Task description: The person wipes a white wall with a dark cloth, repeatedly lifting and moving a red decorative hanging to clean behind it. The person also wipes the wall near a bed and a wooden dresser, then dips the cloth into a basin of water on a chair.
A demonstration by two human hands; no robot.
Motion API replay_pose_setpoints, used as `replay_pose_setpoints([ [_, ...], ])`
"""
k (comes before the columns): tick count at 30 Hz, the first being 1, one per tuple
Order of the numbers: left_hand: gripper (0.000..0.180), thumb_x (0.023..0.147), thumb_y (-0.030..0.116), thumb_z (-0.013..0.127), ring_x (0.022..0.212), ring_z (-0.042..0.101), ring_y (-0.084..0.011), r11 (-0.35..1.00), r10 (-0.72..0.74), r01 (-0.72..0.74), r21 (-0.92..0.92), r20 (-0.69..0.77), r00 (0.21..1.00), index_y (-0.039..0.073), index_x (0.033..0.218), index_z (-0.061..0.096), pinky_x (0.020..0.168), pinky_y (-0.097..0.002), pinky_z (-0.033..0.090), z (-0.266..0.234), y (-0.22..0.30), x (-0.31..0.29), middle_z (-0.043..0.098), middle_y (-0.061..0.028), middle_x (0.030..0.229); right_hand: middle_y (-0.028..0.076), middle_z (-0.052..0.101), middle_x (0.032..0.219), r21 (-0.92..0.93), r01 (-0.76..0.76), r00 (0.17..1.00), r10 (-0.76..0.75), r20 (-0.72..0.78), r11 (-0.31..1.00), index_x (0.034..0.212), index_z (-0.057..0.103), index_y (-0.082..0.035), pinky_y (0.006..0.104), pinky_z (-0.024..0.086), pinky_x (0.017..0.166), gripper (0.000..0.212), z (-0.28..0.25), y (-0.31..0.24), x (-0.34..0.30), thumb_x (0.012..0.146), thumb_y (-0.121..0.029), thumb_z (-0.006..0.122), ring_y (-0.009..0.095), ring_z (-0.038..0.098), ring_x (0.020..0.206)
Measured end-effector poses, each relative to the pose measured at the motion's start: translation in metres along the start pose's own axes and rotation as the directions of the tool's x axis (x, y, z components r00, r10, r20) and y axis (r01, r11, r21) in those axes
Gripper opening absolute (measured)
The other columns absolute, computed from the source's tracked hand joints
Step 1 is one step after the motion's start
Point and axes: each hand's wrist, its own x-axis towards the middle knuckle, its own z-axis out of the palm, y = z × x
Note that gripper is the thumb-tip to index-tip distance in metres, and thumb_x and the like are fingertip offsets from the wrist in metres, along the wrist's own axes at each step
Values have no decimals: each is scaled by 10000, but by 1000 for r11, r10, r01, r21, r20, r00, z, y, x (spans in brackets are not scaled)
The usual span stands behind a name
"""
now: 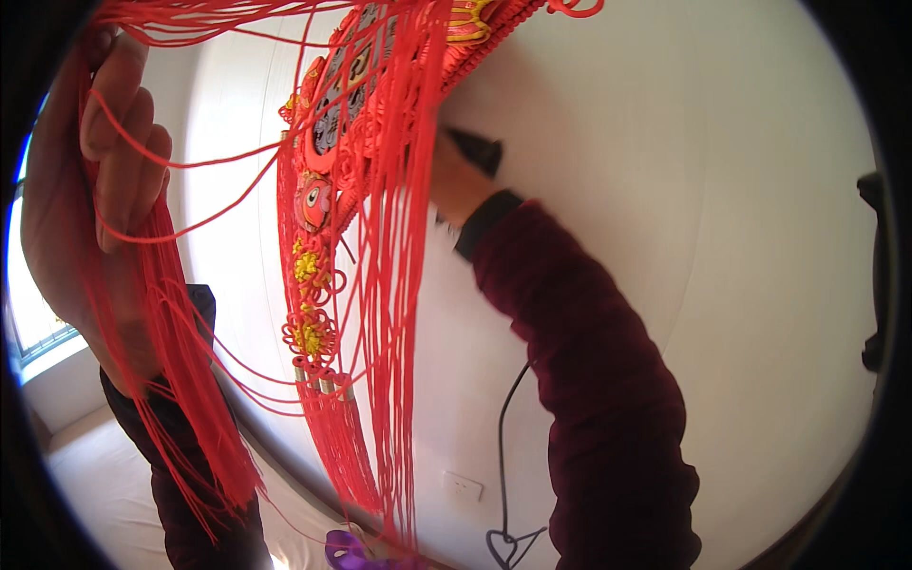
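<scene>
A red Chinese knot hanging (342, 114) hangs in front of the pale wall, with a dark carved centre, fish ornaments, yellow-centred flower knots and long red tassels. My left hand (123, 142) is closed around a bunch of loose red tassel strands (195, 399), held up at the left. Some strands stretch from it across to the hanging. My right hand (451, 180) reaches behind a curtain of strands (394, 313), beside the hanging. It is at a blurred black object (477, 150) whose kind I cannot make out; the strands partly hide its fingers.
A black cord (503, 446) dangles below my right forearm, against the wall (731, 190). Low on that wall is a socket plate (463, 486). A purple object (347, 551) lies at the bottom. A pale bed-like surface (100, 465) and a bright window (43, 332) are at left.
</scene>
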Motion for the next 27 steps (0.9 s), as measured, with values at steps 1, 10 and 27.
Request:
replay_pose_setpoints([
  [1,403,1088,330,310,486,491,-130,998,13,-5,58,-143,990,19,1189,545,468,-225,422,16,12,-15,668,-146,1038,4,638,1248,306,-57,976,118,-184,950,1214,666,-200,476,388,986,344,-15,17,-3,910,-298,538,199,533,1214],
  [10,366,1086,248,281,449,410,-114,960,34,106,258,-486,873,-17,1250,472,403,-204,364,100,183,-95,565,-106,902,94,557,1381,707,12,770,445,-458,707,1343,520,-90,380,390,1081,429,-271,16,53,950,-255,560,262,493,1294],
  [27,383,1095,173,220,369,294,-60,913,75,220,344,-671,737,-84,1348,350,294,-160,277,114,263,-49,399,-28,673,94,551,1383,273,250,942,-168,-291,929,1349,528,-100,428,419,1036,494,-257,-153,124,898,-290,601,305,528,1236],
])
